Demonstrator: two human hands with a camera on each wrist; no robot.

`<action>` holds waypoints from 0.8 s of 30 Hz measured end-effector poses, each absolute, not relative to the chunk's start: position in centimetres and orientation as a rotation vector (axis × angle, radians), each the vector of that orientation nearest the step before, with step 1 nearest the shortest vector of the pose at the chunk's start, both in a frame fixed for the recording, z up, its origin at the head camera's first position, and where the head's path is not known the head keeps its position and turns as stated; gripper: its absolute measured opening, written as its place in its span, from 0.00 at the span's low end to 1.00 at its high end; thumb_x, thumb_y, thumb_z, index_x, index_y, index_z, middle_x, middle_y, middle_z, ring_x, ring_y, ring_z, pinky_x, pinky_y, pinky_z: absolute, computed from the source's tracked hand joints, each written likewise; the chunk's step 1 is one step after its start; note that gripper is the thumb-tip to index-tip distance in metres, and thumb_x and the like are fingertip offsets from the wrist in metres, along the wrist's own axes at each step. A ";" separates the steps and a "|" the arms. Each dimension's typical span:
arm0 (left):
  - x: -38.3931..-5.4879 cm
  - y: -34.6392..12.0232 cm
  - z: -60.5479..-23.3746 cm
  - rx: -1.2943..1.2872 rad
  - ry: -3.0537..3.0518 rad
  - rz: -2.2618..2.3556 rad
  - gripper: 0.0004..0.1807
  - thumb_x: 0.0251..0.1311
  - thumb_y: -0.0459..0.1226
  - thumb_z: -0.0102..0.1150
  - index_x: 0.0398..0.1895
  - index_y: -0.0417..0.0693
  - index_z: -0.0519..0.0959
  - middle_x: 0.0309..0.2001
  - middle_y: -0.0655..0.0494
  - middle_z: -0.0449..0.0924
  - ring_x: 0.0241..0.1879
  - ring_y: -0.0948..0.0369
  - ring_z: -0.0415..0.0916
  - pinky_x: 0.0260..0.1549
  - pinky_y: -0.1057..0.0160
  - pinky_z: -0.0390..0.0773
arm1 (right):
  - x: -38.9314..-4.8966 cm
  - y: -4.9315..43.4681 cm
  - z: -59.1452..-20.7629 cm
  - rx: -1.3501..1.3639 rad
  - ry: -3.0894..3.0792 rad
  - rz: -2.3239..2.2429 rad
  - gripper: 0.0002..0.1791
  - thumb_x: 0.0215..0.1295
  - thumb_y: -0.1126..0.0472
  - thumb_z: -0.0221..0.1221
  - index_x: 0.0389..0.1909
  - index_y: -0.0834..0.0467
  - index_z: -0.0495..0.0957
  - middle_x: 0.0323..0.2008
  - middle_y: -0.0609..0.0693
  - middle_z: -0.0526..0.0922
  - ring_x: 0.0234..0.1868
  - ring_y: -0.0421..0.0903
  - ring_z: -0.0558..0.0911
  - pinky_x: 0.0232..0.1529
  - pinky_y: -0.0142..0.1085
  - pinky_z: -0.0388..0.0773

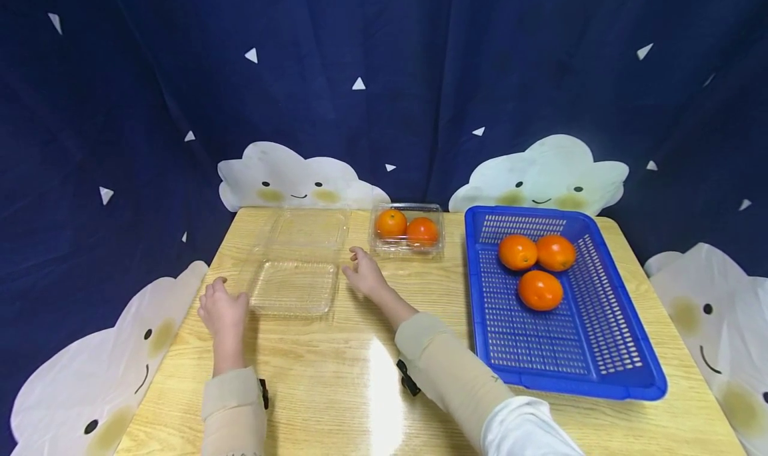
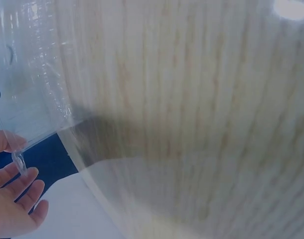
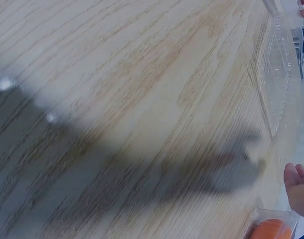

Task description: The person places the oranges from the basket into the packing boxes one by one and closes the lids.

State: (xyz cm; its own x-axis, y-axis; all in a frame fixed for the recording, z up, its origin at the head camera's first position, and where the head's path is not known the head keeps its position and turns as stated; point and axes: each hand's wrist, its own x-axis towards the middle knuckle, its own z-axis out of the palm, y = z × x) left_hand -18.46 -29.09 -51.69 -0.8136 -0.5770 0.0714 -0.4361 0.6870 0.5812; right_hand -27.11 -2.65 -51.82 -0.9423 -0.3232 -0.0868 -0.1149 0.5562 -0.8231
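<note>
A clear plastic clamshell box (image 1: pixel 294 288) lies unfolded on the table, its lid (image 1: pixel 309 228) laid back toward the curtain. My left hand (image 1: pixel 223 309) is at the left side of this box, fingers spread loosely. In the left wrist view, a clear corner (image 2: pixel 20 162) of plastic shows between the thumb and fingers of that hand (image 2: pixel 15 199). On the box's right side, my right hand (image 1: pixel 366 276) hovers with relaxed fingers, holding nothing. Behind it stands a second clear box (image 1: pixel 408 248) with two oranges (image 1: pixel 391 224) inside.
A blue plastic basket (image 1: pixel 624 309) with perforated walls occupies the right side of the table (image 1: pixel 312 389) and holds three oranges (image 1: pixel 540 291). A dark blue curtain (image 1: pixel 408 109) with cloud faces hangs behind the table's far edge.
</note>
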 end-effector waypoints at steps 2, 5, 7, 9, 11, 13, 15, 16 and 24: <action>-18.2 -29.1 -51.7 0.806 -2.655 -0.827 0.27 0.50 0.34 0.48 0.56 0.33 0.65 0.53 0.34 0.66 0.54 0.39 0.59 0.52 0.42 0.55 | -27.0 -2.9 -51.8 -0.345 2.543 -1.331 0.28 0.64 0.59 0.52 0.63 0.63 0.59 0.54 0.58 0.71 0.52 0.52 0.74 0.50 0.43 0.71; -18.0 -29.1 -51.8 0.781 -2.661 -0.822 0.25 0.50 0.34 0.47 0.54 0.32 0.66 0.49 0.34 0.69 0.50 0.38 0.61 0.49 0.42 0.57 | -26.9 -3.1 -51.7 -0.315 2.511 -1.347 0.28 0.64 0.59 0.52 0.63 0.63 0.58 0.54 0.59 0.71 0.53 0.52 0.74 0.50 0.43 0.71; -17.8 -29.1 -51.8 0.763 -2.667 -0.820 0.25 0.50 0.34 0.47 0.53 0.31 0.68 0.46 0.35 0.70 0.49 0.38 0.63 0.48 0.42 0.58 | -26.8 -3.2 -51.5 -0.296 2.476 -1.368 0.29 0.64 0.58 0.52 0.64 0.63 0.57 0.55 0.59 0.70 0.54 0.53 0.73 0.51 0.43 0.71; -17.7 -29.1 -51.9 0.743 -2.676 -0.816 0.24 0.50 0.34 0.47 0.52 0.31 0.68 0.45 0.35 0.71 0.48 0.38 0.64 0.47 0.41 0.59 | -26.7 -3.3 -51.5 -0.280 2.442 -1.386 0.29 0.65 0.58 0.51 0.64 0.63 0.56 0.55 0.60 0.69 0.55 0.54 0.72 0.51 0.43 0.72; -17.6 -29.2 -52.0 0.717 -2.683 -0.824 0.24 0.51 0.34 0.47 0.52 0.31 0.69 0.45 0.35 0.72 0.48 0.38 0.64 0.47 0.41 0.60 | -26.6 -3.4 -51.5 -0.267 2.422 -1.398 0.30 0.65 0.57 0.51 0.65 0.63 0.56 0.55 0.60 0.69 0.55 0.55 0.72 0.51 0.43 0.71; -17.5 -29.3 -52.0 0.688 -2.685 -0.840 0.24 0.51 0.34 0.48 0.52 0.30 0.69 0.45 0.35 0.73 0.48 0.38 0.65 0.47 0.41 0.61 | -26.6 -3.5 -51.5 -0.257 2.413 -1.407 0.30 0.64 0.57 0.52 0.64 0.63 0.57 0.55 0.61 0.70 0.55 0.55 0.72 0.51 0.43 0.71; -17.5 -29.3 -52.0 0.662 -2.685 -0.861 0.24 0.52 0.33 0.49 0.52 0.30 0.69 0.44 0.35 0.73 0.48 0.38 0.66 0.47 0.41 0.61 | -26.6 -3.6 -51.5 -0.246 2.408 -1.410 0.30 0.64 0.57 0.52 0.64 0.63 0.57 0.55 0.61 0.70 0.54 0.56 0.73 0.52 0.43 0.70; -17.4 -29.3 -52.1 0.653 -2.684 -0.872 0.24 0.52 0.33 0.49 0.53 0.30 0.69 0.44 0.35 0.73 0.47 0.38 0.66 0.46 0.41 0.61 | -26.6 -3.6 -51.5 -0.241 2.402 -1.409 0.30 0.64 0.57 0.52 0.64 0.63 0.57 0.55 0.61 0.70 0.55 0.56 0.73 0.53 0.43 0.70; -16.9 -29.1 -52.2 0.654 -2.678 -0.937 0.23 0.53 0.33 0.52 0.54 0.31 0.68 0.43 0.35 0.72 0.46 0.39 0.67 0.46 0.42 0.62 | -26.6 -3.9 -51.9 -0.226 2.331 -1.412 0.30 0.65 0.56 0.51 0.65 0.62 0.56 0.56 0.60 0.70 0.56 0.55 0.72 0.55 0.44 0.68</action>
